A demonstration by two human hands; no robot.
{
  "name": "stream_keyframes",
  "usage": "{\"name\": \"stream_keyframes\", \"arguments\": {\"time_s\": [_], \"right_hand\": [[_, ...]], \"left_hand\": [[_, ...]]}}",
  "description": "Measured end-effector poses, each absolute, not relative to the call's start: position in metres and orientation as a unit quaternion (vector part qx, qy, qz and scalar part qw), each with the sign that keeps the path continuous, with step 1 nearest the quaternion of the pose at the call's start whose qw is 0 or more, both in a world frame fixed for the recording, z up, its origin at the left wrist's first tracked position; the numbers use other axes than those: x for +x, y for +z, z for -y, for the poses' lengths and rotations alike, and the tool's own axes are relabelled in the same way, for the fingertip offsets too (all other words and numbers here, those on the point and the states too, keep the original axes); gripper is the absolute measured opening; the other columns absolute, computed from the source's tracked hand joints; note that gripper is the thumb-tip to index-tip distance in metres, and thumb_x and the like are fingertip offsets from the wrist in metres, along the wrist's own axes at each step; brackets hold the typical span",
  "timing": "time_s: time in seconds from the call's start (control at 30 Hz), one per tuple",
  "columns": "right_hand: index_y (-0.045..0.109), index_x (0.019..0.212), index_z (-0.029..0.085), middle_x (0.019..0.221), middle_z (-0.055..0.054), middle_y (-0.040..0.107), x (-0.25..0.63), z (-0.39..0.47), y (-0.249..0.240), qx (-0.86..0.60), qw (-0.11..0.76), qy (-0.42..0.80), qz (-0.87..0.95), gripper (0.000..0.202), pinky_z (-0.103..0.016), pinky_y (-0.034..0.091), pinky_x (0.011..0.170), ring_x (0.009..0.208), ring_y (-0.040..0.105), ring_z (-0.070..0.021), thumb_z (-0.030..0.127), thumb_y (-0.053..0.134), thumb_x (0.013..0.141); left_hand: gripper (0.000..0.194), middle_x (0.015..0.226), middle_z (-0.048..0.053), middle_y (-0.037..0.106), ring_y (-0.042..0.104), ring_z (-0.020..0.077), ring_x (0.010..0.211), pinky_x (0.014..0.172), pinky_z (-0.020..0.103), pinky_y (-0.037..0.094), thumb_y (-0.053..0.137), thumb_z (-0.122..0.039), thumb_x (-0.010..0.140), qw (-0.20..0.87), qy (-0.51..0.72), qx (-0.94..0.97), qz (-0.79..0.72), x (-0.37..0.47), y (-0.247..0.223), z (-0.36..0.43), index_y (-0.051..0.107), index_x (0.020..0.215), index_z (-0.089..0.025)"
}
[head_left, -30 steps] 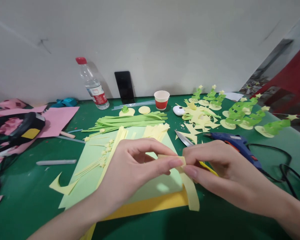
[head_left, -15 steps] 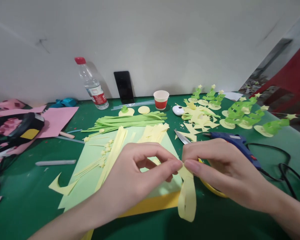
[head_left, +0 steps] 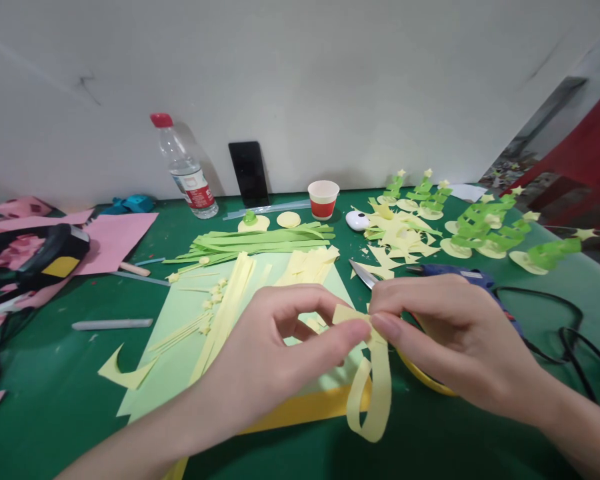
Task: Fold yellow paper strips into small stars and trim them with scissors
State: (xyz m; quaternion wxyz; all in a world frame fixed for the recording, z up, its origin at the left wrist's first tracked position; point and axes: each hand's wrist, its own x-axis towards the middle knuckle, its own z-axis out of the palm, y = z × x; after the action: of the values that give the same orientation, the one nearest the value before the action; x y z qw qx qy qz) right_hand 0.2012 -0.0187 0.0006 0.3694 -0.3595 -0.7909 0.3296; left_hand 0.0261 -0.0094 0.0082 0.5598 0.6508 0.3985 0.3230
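Note:
A pale yellow paper strip (head_left: 380, 387) is pinched between my two hands, with a curled loop hanging below the fingers. My left hand (head_left: 295, 340) grips it between thumb and forefinger, and a short flat end sticks up there. Right beside it, my right hand (head_left: 440, 340) pinches the strip at the fold. Under my left hand lies a light green sheet (head_left: 180, 347) with long yellow strips (head_left: 233, 293) and small folded paper stars (head_left: 213, 300) on it. Scissors (head_left: 363, 273) with a yellow handle lie partly hidden behind my right hand.
A blue glue gun (head_left: 445, 270) and its cable lie at right. Green spiral paper trees (head_left: 480, 227) stand behind. Along the wall are a bottle (head_left: 195, 187), a phone (head_left: 249, 173) and a paper cup (head_left: 323, 200). Yellow scraps (head_left: 400, 230) and green strips (head_left: 250, 241) cover the back.
The strip's short end now shows above my left fingers, and the hanging loop has swung left and opened. Both hands stay nearly in place.

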Motion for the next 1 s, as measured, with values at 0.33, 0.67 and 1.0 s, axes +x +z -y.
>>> {"name": "stream_keyframes", "arguments": {"time_s": [0.33,0.67,1.0], "right_hand": [[0.058,0.064,0.015,0.056,0.003,0.05,0.2013,0.0203,-0.0009,-0.372,0.366,0.263,0.811,0.03,-0.018,0.032,0.047,0.05,0.042,-0.007,0.011,0.044,0.09],[0.05,0.062,0.015,0.055,0.004,0.047,0.2019,0.0229,-0.0013,-0.38,0.381,0.221,0.813,0.028,-0.017,0.032,0.046,0.049,0.04,-0.0059,0.008,0.044,0.087],[0.045,0.058,0.016,0.053,0.004,0.044,0.2,0.0206,-0.0007,-0.391,0.365,0.238,0.811,0.031,-0.017,0.031,0.044,0.048,0.038,-0.0062,0.01,0.042,0.088]], "left_hand": [[0.025,0.058,-0.003,0.059,0.053,0.0093,0.055,0.05,0.016,0.042,0.061,-0.026,0.081,0.54,0.299,0.67,-0.413,0.0262,0.0046,0.0116,0.057,0.058,-0.017],[0.026,0.065,-0.003,0.059,0.054,0.0098,0.061,0.058,0.016,0.046,0.048,-0.021,0.089,0.541,0.328,0.69,-0.35,0.0248,0.0013,0.0099,0.059,0.065,-0.018],[0.019,0.066,-0.004,0.056,0.055,0.0082,0.057,0.052,0.015,0.047,0.059,-0.024,0.082,0.556,0.285,0.675,-0.393,0.0252,0.0038,0.0121,0.057,0.065,-0.017]]}}
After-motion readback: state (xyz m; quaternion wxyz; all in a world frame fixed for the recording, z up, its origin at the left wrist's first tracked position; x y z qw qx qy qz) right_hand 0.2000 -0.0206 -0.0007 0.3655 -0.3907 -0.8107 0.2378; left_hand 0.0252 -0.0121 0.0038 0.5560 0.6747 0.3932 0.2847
